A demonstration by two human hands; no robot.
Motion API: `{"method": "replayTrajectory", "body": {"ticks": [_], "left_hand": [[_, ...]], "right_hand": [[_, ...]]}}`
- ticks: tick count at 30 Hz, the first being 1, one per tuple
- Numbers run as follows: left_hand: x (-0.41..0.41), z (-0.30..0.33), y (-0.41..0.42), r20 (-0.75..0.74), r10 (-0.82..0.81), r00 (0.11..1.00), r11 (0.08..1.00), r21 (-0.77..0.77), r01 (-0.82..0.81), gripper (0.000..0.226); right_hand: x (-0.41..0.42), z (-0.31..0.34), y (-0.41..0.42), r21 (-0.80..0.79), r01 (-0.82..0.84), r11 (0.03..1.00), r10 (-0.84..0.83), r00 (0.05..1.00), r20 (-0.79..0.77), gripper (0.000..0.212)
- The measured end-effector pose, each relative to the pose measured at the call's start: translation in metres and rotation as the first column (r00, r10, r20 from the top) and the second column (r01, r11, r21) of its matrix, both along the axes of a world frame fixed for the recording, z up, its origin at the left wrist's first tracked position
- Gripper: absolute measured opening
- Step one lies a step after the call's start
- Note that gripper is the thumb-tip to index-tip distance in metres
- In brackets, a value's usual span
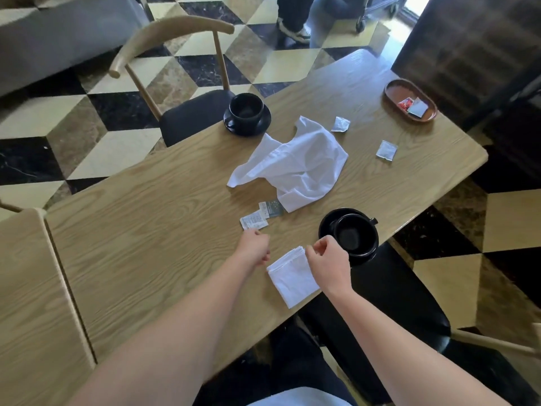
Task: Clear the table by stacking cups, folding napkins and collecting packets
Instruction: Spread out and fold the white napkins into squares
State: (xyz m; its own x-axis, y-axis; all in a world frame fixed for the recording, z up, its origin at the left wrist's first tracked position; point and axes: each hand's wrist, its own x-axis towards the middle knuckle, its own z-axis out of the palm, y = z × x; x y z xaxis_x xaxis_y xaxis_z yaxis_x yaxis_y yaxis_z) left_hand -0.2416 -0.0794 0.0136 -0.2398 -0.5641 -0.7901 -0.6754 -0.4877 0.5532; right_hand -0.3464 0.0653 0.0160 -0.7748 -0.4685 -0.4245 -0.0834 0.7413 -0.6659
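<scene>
A folded white napkin (291,278) lies near the front edge of the wooden table (152,218). My right hand (328,263) hovers over its right side with loosely curled fingers holding nothing. My left hand (253,249) is just left of the napkin, fingers curled, empty. A crumpled white napkin (295,164) sits mid-table. Two packets (254,222) (271,208) lie just beyond my left hand. Further packets (340,124) (386,150) lie toward the far right. One black cup on a saucer (355,234) stands by my right hand, another (246,114) at the far edge.
An oval brown tray (393,92) at the far right corner holds a red and a white packet. A wooden chair (175,71) stands behind the table, a black seat (395,303) at the front right. A second table (26,288) abuts on the left. A person's feet are at the far floor.
</scene>
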Motion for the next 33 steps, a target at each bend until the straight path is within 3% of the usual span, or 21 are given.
{"method": "replayTrajectory", "body": {"ticks": [5,8,11,14,16,19,22,26,29,31,33], "left_hand": [[-0.038,0.007,-0.063,0.029,-0.016,0.999,0.990,-0.136,0.020,0.004],[-0.058,-0.002,-0.101,0.126,-0.069,0.990,0.961,-0.257,0.100,0.014],[-0.076,-0.013,-0.128,0.283,-0.140,0.949,0.879,-0.405,0.251,0.034],[-0.090,-0.024,-0.151,0.344,-0.116,0.932,0.809,-0.512,0.289,0.037],[-0.094,-0.029,-0.161,0.355,-0.185,0.917,0.829,-0.444,0.339,0.037],[-0.095,-0.037,-0.166,0.402,-0.358,0.843,0.799,-0.336,0.499,0.039],[-0.090,-0.040,-0.165,0.409,-0.409,0.816,0.770,-0.325,0.549,0.017],[-0.076,-0.028,-0.165,0.337,-0.351,0.874,0.797,-0.383,0.468,0.010],[-0.058,-0.010,-0.159,0.206,-0.385,0.900,0.832,-0.344,0.435,0.011],[-0.045,0.001,-0.153,0.172,-0.424,0.889,0.818,-0.348,0.458,0.011],[-0.035,0.015,-0.149,0.159,-0.433,0.887,0.785,-0.418,0.458,0.003]], "right_hand": [[-0.043,0.008,-0.080,0.008,-0.114,0.993,0.114,0.993,-0.011,0.010],[-0.073,0.003,-0.139,0.043,-0.290,0.956,0.294,0.947,-0.130,0.011],[-0.099,0.000,-0.193,0.065,-0.457,0.887,0.456,0.846,-0.277,0.024],[-0.127,-0.003,-0.244,0.218,-0.606,0.765,0.639,0.673,-0.374,0.035],[-0.141,-0.005,-0.273,0.349,-0.724,0.595,0.802,0.510,-0.311,0.042],[-0.153,-0.009,-0.298,0.486,-0.835,0.257,0.964,0.254,-0.074,0.053],[-0.159,-0.009,-0.306,0.586,-0.809,0.039,0.988,0.118,0.097,0.054],[-0.174,0.003,-0.303,0.659,-0.750,-0.055,0.975,0.102,0.197,0.034],[-0.183,0.017,-0.290,0.700,-0.697,-0.152,0.974,0.016,0.228,0.020],[-0.185,0.027,-0.274,0.714,-0.679,-0.169,0.973,0.001,0.231,0.010],[-0.182,0.038,-0.261,0.703,-0.696,-0.143,0.978,0.009,0.207,0.016]]}}
